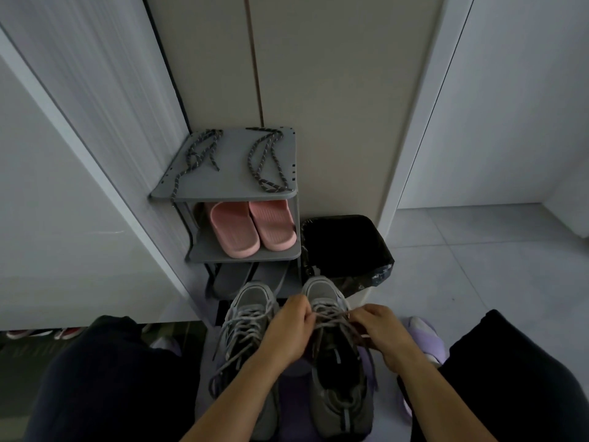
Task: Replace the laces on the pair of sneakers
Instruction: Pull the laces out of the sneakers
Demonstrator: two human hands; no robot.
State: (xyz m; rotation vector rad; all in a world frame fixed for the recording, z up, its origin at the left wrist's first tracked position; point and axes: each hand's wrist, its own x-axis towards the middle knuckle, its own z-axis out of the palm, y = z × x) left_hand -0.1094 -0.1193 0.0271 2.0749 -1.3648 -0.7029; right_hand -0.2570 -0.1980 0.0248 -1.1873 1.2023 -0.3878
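- Down on the floor between the person's knees, the left sneaker [247, 317] is grey and fully laced, with loose ends trailing.
- Left hand [287, 328] and right hand [381, 327] both pinch the pale lace [330, 317] of the right sneaker [341, 387], fingers [306, 315] curled around it.
- Behind, a grey shoe rack [232, 181] carries dark speckled laces [266, 161] on top and pink slippers [251, 228] beneath; a black-lined bin [344, 247] stands just beside it.

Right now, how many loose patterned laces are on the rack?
2. The left lace lies along the left side of the rack top, one end dangling over the front edge; the right lace is looped on the right side. Lower shelves are partly hidden.
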